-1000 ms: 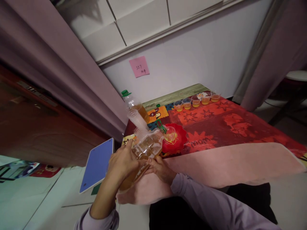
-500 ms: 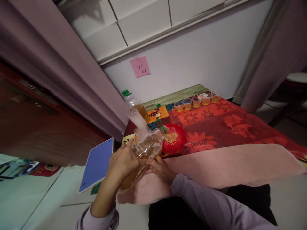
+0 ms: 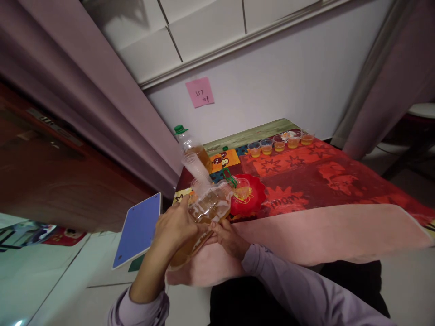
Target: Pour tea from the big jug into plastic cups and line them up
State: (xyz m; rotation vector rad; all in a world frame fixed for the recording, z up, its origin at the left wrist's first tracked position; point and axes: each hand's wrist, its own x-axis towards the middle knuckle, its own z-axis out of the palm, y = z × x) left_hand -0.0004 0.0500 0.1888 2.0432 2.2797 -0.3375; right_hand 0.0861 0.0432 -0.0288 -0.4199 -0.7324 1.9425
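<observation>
Both hands grip a large clear bottle (image 3: 204,213) of amber liquid, tilted with its mouth over a small clear cup (image 3: 242,189) on a red plate (image 3: 253,199). My left hand (image 3: 175,226) wraps the bottle's side. My right hand (image 3: 226,237) holds it from below, fingers closed on it. A green ring hangs at the bottle's neck (image 3: 230,177).
A stack of clear cups (image 3: 196,167) leans beside a second bottle with a green cap (image 3: 190,147). Several filled small cups (image 3: 280,142) line the table's far edge. A red patterned cloth (image 3: 322,176) and a pink cloth (image 3: 322,231) cover the table. A blue board (image 3: 137,231) stands at the left.
Hands and bottle stay almost where they were, still tilted over the cup. The view has shifted slightly.
</observation>
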